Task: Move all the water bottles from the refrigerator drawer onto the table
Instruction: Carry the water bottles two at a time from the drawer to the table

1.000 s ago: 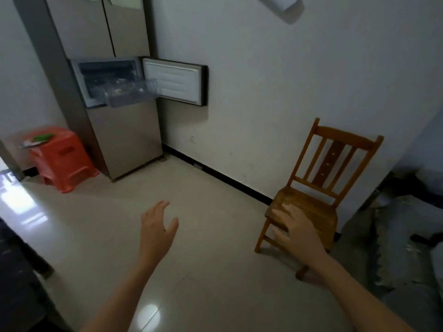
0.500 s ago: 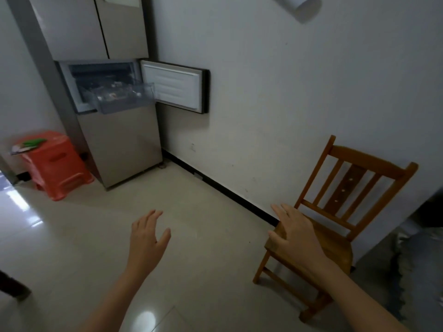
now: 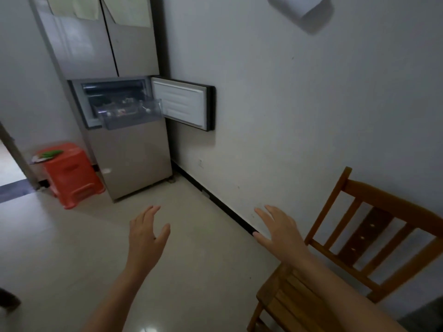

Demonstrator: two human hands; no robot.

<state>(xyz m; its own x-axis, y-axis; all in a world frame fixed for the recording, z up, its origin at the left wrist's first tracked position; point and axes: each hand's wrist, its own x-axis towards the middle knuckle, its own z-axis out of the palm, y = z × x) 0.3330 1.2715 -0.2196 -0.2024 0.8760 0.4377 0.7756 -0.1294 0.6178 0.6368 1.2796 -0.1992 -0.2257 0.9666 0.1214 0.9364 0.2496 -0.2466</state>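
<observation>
Step in hand: approach to the tall grey-beige metal refrigerator [image 3: 129, 159]. Its clear plastic drawer [image 3: 130, 116] juts from the open middle compartment. The contents are too small to confirm as water bottles.

Left hand [image 3: 146, 236] and right hand [image 3: 280, 231] are well short of the refrigerator, both empty, fingers [image 3: 149, 212] apart and straight.

Advice: come square to the drawer front, clear of the white-lined door [image 3: 182, 104] on the refrigerator's wall side. Reach in from above.

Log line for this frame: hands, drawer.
left hand: open, empty | right hand: open, empty | refrigerator drawer: pulled out, contents unclear | fridge door: open
</observation>
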